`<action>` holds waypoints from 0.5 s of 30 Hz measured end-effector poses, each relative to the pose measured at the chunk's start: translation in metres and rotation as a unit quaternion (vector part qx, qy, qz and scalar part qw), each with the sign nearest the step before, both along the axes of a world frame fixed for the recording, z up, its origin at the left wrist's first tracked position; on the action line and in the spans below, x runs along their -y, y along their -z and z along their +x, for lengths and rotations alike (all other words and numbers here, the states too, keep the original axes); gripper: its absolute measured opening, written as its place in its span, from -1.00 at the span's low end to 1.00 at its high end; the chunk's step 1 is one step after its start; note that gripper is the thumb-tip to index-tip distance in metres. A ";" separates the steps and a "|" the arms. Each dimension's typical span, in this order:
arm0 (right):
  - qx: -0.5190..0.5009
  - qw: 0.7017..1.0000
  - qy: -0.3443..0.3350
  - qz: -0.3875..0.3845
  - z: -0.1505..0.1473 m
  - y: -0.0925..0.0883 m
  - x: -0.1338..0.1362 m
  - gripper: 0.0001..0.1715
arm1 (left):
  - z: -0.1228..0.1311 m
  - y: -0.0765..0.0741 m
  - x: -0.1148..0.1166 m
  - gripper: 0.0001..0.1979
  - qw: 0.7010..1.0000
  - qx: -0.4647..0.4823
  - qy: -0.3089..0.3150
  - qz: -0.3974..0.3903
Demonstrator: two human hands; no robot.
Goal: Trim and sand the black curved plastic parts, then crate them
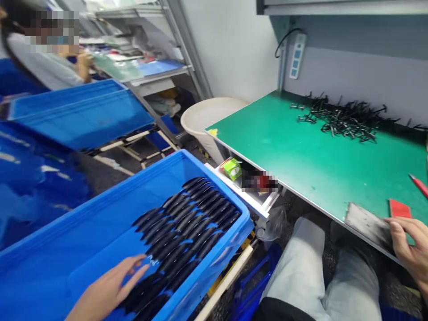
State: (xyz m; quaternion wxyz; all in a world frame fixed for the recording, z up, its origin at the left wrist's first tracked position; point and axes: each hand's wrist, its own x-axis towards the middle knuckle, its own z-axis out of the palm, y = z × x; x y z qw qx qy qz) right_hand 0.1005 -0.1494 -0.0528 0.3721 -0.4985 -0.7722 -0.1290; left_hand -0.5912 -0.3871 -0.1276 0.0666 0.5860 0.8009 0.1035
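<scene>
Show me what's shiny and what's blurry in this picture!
Head view: pale sheen on the green tabletop; head view: thin bright glints along the black curved pieces; head view: blue shapes at the left edge look smeared; head view: blocky squares hide part of the open drawer's contents.

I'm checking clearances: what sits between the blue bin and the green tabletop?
Head view: an open drawer holding a green box; nearer, a plastic bag and the wearer's legs.

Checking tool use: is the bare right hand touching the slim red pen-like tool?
Apart. The head view shows green tabletop between the right hand and the red tool.
</scene>
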 end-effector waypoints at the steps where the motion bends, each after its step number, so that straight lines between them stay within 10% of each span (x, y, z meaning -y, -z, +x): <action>1: -0.020 1.000 -0.008 0.023 -0.001 0.004 0.007 -0.71 | 0.017 -0.018 -0.021 -0.61 0.998 -0.008 -0.028 0.053; 5: -0.117 0.987 -0.086 0.063 -0.019 0.049 0.054 -0.74 | 0.122 -0.092 -0.097 -0.58 0.966 -0.008 -0.064 0.250; 8: -0.130 0.987 -0.085 -0.037 -0.032 0.105 0.074 -0.54 | 0.211 -0.121 -0.122 -0.67 0.932 0.030 0.146 0.332; 11: -0.149 0.979 0.013 -0.137 -0.024 0.156 0.066 -0.49 | 0.298 -0.101 -0.135 -0.76 0.900 0.135 0.261 0.321; 15: -0.173 0.933 0.161 -0.272 0.008 0.193 0.047 -0.67 | 0.432 -0.010 -0.184 -0.69 0.902 0.263 0.341 0.036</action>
